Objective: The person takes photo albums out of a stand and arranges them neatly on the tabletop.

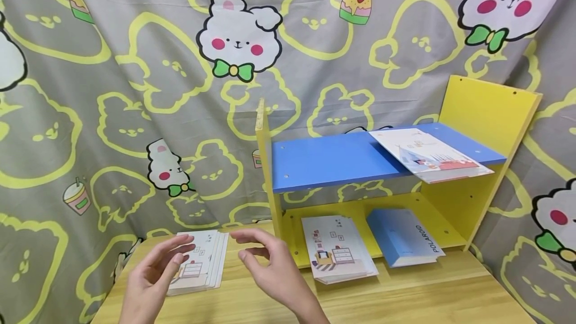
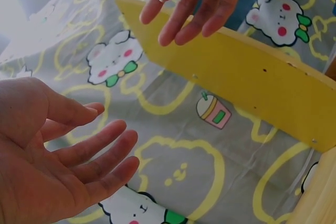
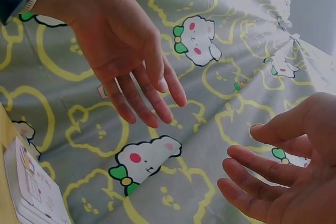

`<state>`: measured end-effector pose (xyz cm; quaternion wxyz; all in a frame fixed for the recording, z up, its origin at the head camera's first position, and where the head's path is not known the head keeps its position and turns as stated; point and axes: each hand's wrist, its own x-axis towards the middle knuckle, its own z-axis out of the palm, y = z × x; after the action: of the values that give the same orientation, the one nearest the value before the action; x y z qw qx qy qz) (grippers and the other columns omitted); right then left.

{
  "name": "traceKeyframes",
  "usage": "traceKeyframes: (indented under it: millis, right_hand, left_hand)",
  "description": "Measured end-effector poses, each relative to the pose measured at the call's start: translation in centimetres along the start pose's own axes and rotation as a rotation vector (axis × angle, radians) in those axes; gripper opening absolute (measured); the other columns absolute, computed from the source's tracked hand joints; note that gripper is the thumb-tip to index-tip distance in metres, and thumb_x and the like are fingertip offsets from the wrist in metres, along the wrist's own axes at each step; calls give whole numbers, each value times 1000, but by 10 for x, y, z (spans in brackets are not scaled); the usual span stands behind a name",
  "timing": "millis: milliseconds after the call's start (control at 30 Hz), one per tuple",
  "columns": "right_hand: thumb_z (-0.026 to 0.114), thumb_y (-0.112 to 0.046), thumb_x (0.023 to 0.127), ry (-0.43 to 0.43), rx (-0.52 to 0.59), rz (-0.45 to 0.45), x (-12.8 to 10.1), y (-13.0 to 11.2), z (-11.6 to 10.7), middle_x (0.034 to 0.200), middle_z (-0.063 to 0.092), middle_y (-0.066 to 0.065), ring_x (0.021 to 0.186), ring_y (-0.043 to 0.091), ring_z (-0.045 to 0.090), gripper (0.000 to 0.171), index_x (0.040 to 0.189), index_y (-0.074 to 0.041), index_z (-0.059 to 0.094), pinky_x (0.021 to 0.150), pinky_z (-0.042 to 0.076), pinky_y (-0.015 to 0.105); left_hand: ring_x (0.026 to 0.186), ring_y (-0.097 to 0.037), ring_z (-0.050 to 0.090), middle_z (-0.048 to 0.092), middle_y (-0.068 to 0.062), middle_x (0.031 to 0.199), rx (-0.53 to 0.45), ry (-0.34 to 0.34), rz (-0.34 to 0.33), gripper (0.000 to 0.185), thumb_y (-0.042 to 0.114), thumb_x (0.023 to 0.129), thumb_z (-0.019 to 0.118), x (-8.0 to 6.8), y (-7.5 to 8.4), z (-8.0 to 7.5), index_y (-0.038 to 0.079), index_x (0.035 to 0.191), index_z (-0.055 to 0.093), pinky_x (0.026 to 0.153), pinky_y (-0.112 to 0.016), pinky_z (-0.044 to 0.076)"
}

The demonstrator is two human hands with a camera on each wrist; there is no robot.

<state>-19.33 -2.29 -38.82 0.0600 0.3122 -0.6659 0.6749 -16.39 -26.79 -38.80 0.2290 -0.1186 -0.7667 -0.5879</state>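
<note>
Both hands hover empty, palms facing each other, over the near left of the wooden table (image 1: 405,289). My left hand (image 1: 179,255) has relaxed fingers just above a stack of white illustrated booklets (image 1: 204,263). My right hand (image 1: 246,247) is a little to the stack's right, fingers loosely spread. Neither touches the stack. In the left wrist view the left hand (image 2: 100,145) lies low and the right hand (image 2: 184,19) is above it. The right wrist view shows the right hand (image 3: 247,156), the left hand (image 3: 152,103) and the stack's corner (image 3: 31,192).
A yellow shelf unit (image 1: 488,109) with a blue board (image 1: 333,159) stands at the right. One booklet (image 1: 429,156) lies on the blue board. Another booklet (image 1: 337,254) and a blue Polaroid book (image 1: 402,236) lie on the bottom shelf. A bunny-print curtain (image 1: 135,89) hangs behind.
</note>
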Motion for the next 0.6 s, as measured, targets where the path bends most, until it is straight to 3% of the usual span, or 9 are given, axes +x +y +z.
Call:
traceKeyframes:
  millis: [400,600]
  right_hand:
    - [63,0,99,21,19,-9,-1,-3,-7,131,66,0,122,28,62,37,131,-18,67,101,53,33]
    - [63,3,99,45,22,-25,-1,-6,-17,130,67,-1,122,30,61,35,130,-12,67,100,54,35]
  left_hand:
    - [109,-11,69,70,-8,125,37,-23,38,30,-6,102,56,-2,3,4,-8,132,60,88,-18,55]
    - [109,-11,69,70,-6,124,70,-35,42,30,-6,102,57,0,6,13,-4,131,62,88,-18,55]
